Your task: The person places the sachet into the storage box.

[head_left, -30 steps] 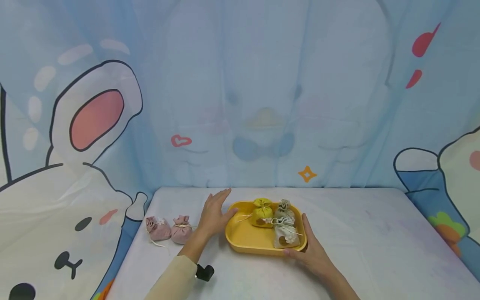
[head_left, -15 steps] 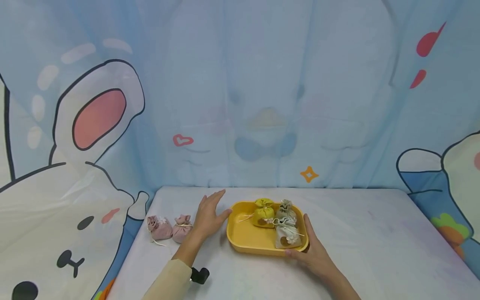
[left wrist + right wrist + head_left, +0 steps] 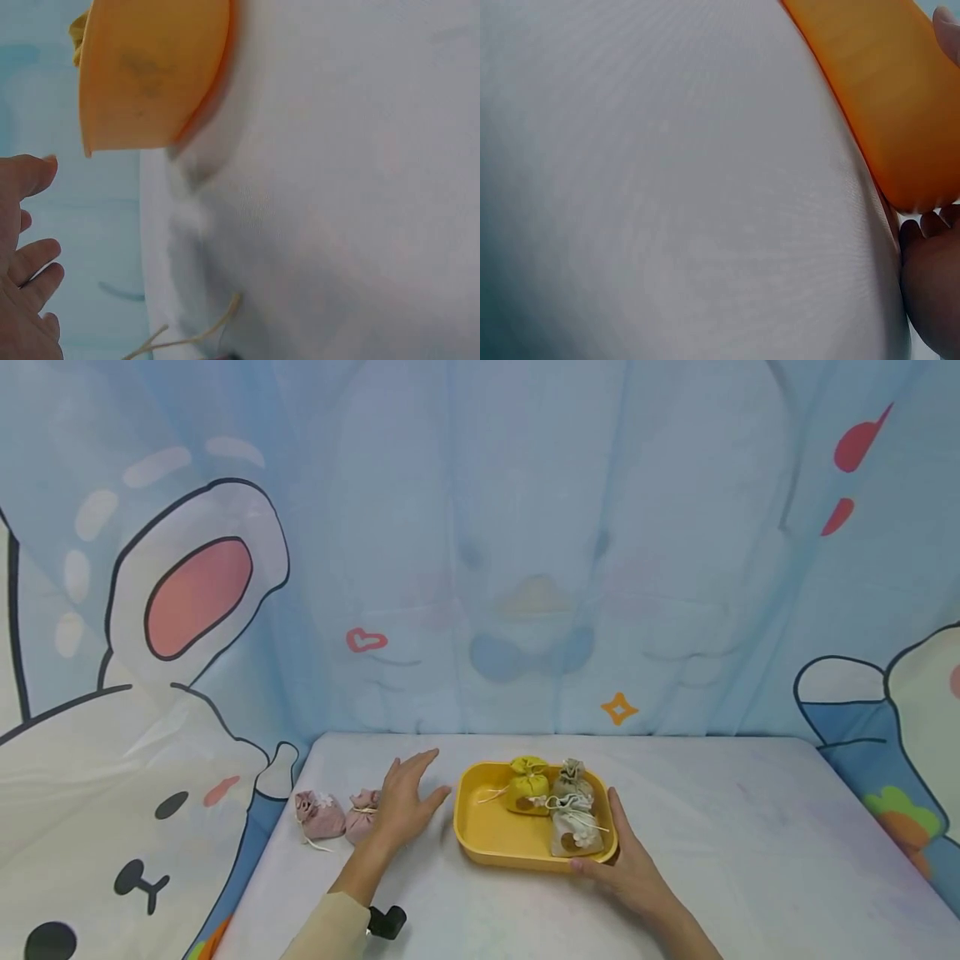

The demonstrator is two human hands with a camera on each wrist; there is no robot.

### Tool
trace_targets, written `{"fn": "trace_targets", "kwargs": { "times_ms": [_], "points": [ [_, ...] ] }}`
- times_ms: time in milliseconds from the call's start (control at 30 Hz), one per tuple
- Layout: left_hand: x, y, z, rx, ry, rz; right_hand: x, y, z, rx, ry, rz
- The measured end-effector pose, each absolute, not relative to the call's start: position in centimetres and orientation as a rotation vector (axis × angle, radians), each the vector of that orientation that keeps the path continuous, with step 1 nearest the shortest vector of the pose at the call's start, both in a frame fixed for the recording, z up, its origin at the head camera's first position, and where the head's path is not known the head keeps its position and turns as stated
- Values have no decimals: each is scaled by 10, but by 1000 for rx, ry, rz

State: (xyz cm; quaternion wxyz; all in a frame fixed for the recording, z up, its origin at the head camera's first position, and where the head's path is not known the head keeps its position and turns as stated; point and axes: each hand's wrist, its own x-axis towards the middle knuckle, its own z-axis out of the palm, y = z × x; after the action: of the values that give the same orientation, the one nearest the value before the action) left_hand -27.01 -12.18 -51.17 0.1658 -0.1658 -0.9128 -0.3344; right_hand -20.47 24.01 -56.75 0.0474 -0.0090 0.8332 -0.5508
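Observation:
A yellow tray [image 3: 491,837] stands on the white-covered table, with a yellow drawstring pouch [image 3: 527,789], a grey-green pouch [image 3: 572,781] and a pale grey pouch [image 3: 576,835] grouped at its right side. My right hand [image 3: 637,872] holds the tray's right end, thumb at the front rim and fingers along the side. To the left of the tray, my left hand [image 3: 405,806] hovers with fingers spread, holding nothing. It partly hides one pink pouch [image 3: 360,821]; another pink pouch [image 3: 321,818] lies just beyond. In the left wrist view the tray's wall [image 3: 150,82] is apart from the thumb.
A black device [image 3: 387,922] is at my left wrist. Behind the table hangs a light blue curtain [image 3: 525,527] printed with cartoon animals. White tabletop [image 3: 750,843] stretches to the right of the tray.
My left hand has moved left, away from the tray's left rim and towards the pink pouches. The right hand keeps its hold on the tray, and the pouches stay in place.

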Motion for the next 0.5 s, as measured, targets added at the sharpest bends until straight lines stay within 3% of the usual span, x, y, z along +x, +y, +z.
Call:
{"fn": "trace_targets", "kwargs": {
  "times_ms": [500],
  "points": [
    [-262, -151, -508, -387, -2614, -904, -205, 240, -566, -33, 2554, -1663]
  ]
}}
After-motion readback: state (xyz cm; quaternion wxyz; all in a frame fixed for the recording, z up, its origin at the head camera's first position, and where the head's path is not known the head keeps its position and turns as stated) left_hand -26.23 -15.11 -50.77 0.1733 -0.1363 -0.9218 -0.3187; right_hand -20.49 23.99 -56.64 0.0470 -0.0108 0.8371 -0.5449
